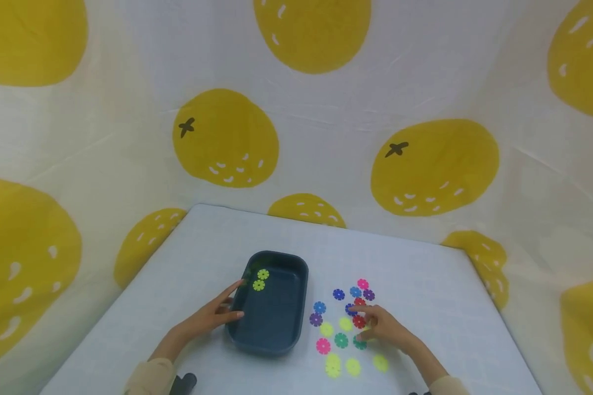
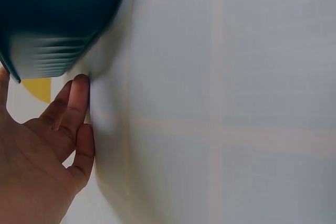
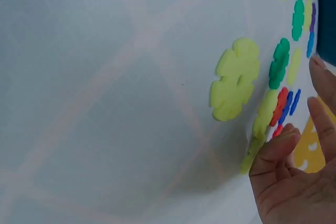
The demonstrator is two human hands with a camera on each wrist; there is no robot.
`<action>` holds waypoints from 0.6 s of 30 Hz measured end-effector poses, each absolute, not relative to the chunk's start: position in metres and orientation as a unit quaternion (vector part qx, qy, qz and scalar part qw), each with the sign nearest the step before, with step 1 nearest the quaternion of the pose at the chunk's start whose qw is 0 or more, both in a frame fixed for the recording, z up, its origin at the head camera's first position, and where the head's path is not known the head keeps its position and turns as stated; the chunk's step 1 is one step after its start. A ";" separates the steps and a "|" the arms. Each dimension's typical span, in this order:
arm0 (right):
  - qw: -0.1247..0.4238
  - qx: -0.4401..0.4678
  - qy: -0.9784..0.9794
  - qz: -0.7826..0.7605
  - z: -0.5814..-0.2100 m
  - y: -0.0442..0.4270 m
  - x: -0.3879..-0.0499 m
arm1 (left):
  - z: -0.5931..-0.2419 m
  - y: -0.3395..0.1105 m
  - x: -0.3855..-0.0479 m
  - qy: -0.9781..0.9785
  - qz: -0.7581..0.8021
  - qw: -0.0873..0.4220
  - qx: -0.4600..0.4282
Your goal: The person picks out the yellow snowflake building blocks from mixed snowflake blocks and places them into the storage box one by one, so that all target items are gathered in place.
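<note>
At the left side of the dark blue-grey tray (image 1: 269,348), my left hand (image 1: 205,318) touches the rim with its thumb and forefinger. The left wrist view has the other fingers of that hand (image 2: 47,145) loosely bent beside the outer wall of the tray (image 2: 47,51). Two yellow-green flower-shaped discs (image 1: 261,280) lie in the tray. My right hand (image 1: 387,329) is over the right part of the scattered discs, fingers apart, with no disc visibly pinched. In the right wrist view, the hand (image 3: 299,182) is close to a yellow disc (image 3: 254,153); its contact is unclear.
Discs in blue, purple, pink (image 1: 323,345), red, green (image 1: 341,340) and yellow (image 1: 353,367) lie on the white-clothed table (image 1: 400,263), right of the tray. A curtain with yellow fruit prints (image 1: 435,167) hangs behind and at both sides.
</note>
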State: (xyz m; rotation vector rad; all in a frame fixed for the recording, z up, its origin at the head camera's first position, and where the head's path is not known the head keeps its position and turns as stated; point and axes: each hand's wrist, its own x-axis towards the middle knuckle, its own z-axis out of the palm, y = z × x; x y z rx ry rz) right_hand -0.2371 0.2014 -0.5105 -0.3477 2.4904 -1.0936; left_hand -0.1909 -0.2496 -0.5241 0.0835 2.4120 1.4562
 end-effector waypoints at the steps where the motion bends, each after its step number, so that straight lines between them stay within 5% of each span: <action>1: 0.195 -0.136 0.893 -0.382 -0.513 0.202 -0.237 | -0.524 -0.250 -0.191 0.844 0.510 0.161 0.031; 18: 0.163 -0.206 0.906 -0.331 -0.528 0.196 -0.254 | -0.527 -0.250 -0.191 0.844 0.512 0.157 0.037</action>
